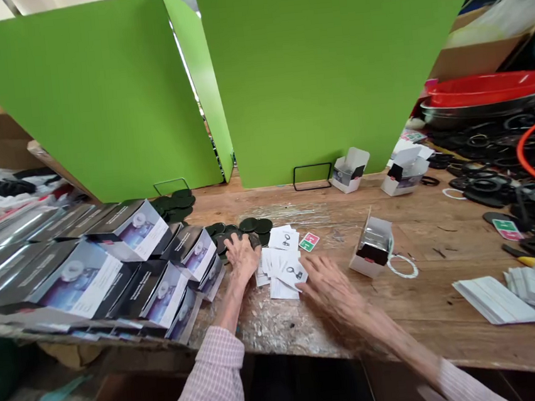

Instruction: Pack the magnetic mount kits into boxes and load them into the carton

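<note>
Printed boxes (78, 275) stand stacked at the far left. Beside them, the person's left hand (242, 256) reaches over dark discs (263, 226) on the table, fingers bent; whether it grips one cannot be told. Next, white leaflets (284, 240) lie in a loose pile between the hands. The right hand (330, 283), fingers spread and slack, is at the pile's right edge. Farther right stand an open box (366, 266), a white ring (413, 269) just beside it, and folded papers (497, 301).
</note>
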Tool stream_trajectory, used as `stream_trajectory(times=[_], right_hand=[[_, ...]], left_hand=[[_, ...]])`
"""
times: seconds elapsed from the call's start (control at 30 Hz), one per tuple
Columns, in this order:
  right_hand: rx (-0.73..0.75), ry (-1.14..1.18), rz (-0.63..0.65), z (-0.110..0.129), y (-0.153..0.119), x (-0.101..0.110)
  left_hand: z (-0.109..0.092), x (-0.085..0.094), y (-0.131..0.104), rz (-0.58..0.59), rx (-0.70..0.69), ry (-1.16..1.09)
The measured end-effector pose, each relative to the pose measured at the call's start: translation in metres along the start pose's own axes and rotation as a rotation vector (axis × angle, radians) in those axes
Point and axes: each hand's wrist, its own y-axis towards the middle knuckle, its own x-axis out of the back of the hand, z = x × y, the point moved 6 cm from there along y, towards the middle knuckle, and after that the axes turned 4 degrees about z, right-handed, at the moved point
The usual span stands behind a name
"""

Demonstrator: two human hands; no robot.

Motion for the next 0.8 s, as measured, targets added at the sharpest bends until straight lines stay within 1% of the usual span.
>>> stream_trajectory(times=[0.07,0.1,0.17,0.3,0.4,0.5,0.6,0.63,0.67,0.73,0.8], right_hand=[[-0.082,0.121,0.041,-0.009,0.009,-0.024],[-0.122,0.183,0.058,-0.014,0.012,-0.032],[-0.199,0.268,0.078,-0.023,0.014,-0.039],[-0.333,0.302,0.072,-0.027,0.010,-0.041],[-0.405,0.346,0.048,-0.023,0.007,-0.042],[-0.419,0.462,0.038,-0.021,0.008,-0.040],[-0.409,0.604,0.010,-0.023,0.009,-0.030],[-0.411,0.644,-0.007,-0.024,0.009,-0.026],[-0.417,0.678,-0.027,-0.024,0.008,-0.022],[-0.433,0.727,-0.074,-0.024,0.006,-0.013],[-0.477,0.781,-0.150,-0.024,0.003,-0.006]], left_hand=[[0.001,0.001,0.000,0.005,-0.015,-0.008],[0.000,0.001,-0.001,0.005,-0.024,-0.013],[-0.001,0.002,-0.002,-0.005,-0.033,-0.030],[0.000,0.006,-0.002,-0.068,0.001,-0.096],[0.005,0.015,-0.005,-0.131,0.028,-0.176],[0.012,0.027,-0.014,-0.195,0.030,-0.282],[0.018,0.035,-0.026,-0.225,0.002,-0.393],[0.021,0.035,-0.030,-0.216,-0.002,-0.485],[0.024,0.034,-0.035,-0.196,0.005,-0.626],[0.029,0.028,-0.043,-0.126,0.056,-1.013],[0.028,0.020,-0.053,-0.019,0.141,-1.383]])
